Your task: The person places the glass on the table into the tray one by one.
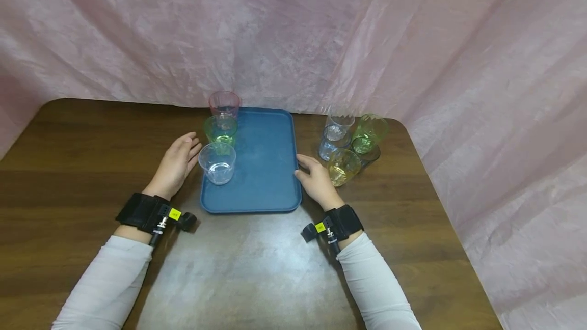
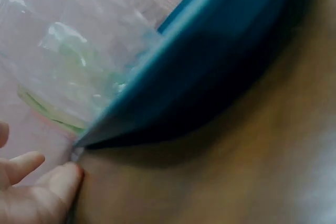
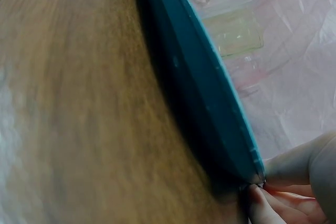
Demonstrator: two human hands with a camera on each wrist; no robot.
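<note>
A blue tray lies on the table, with a clear cup, a green cup and a pink cup lined up along its left side. My right hand pinches the tray's right rim, thumb over the edge and fingers lower, as the right wrist view also shows at the tray. On the opposite side, my left hand has its fingers fairly straight beside the green and clear cups. In the left wrist view those fingers come right up to the tray's edge.
Right of the tray stands a cluster of cups: a clear cup, a blue cup, a green cup, a dark cup and a yellow cup. A pink curtain hangs behind the wooden table.
</note>
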